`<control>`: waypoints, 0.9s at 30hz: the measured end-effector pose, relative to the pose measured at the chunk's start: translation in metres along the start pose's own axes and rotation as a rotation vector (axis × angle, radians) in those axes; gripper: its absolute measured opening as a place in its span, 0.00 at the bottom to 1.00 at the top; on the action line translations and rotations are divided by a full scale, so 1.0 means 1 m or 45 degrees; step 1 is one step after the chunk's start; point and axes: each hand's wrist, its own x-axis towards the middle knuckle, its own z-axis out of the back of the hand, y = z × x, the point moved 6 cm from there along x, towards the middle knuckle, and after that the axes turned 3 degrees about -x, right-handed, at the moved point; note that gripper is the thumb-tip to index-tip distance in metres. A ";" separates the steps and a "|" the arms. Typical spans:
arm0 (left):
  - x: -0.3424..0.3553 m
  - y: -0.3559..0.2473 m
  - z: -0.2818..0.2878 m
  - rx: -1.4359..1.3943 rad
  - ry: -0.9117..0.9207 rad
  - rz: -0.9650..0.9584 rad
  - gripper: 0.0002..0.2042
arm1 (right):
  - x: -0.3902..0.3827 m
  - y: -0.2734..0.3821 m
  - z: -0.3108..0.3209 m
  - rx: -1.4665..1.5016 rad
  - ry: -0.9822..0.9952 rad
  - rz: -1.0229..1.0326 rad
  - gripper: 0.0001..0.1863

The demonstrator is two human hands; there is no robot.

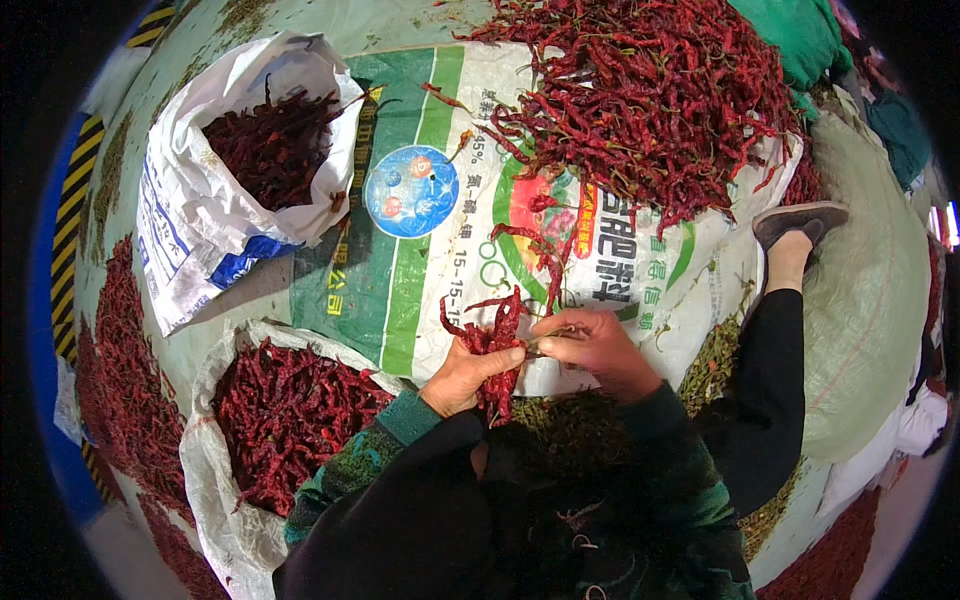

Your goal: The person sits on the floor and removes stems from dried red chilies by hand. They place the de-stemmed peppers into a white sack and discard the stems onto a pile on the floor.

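Observation:
A small bunch of dried red chillies (pixel 503 335) is gripped in my left hand (pixel 462 376), the thumb pressed across it. My right hand (pixel 598 350) meets it on the right, thumb and forefinger pinched on the thin stems of the chillies. A few loose chillies (pixel 545 255) lie just beyond my fingers on the flattened printed sack (pixel 410 300). Under my wrists is a heap of greenish-brown stems (pixel 570 430). The far right of the sack bears a large pile of dried red chillies (pixel 640 110).
At the far left stands an open white bag (pixel 180 215) of darker chillies. Nearer, another open white sack (pixel 205 455) is full of red chillies. My outstretched leg (pixel 775 380) lies to the right, beside a big stuffed pale-green sack (pixel 860 290). More chillies (pixel 125 370) cover the left floor.

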 end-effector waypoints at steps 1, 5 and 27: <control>0.001 0.000 -0.001 -0.002 -0.018 -0.023 0.19 | 0.004 -0.003 -0.002 -0.046 -0.029 0.074 0.07; 0.002 0.001 0.002 0.011 -0.054 -0.037 0.19 | 0.014 -0.009 -0.006 -0.207 -0.117 0.239 0.05; 0.015 -0.016 0.023 -0.261 -0.010 -0.104 0.09 | -0.003 0.003 -0.038 -0.592 -0.242 0.389 0.09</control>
